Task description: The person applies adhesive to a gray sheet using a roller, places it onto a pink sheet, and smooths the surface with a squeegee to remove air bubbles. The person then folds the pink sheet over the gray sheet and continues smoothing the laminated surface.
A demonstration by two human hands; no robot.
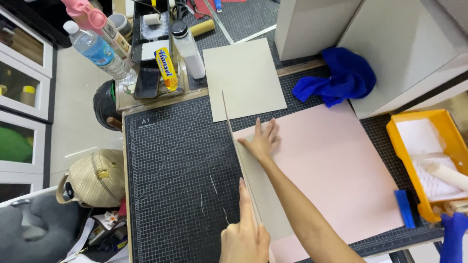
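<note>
Greyboard (243,160) stands on its long edge on the pink sheet (336,170), running from twelve to six o'clock, the left hand (243,234) flat against it, fingers together, at six, the right hand (263,141), fingers spread, farther up toward twelve.

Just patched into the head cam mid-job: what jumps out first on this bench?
The big pale pink sheet lies on the black gridded cutting mat, with a grey board tipped up on edge along its left side. The right hand presses flat on the pink sheet beside the board, and the left hand steadies the board's near end. Behind, a bright blue cloth is bunched at the mat's far edge, and an orange tray sits at right.
</note>
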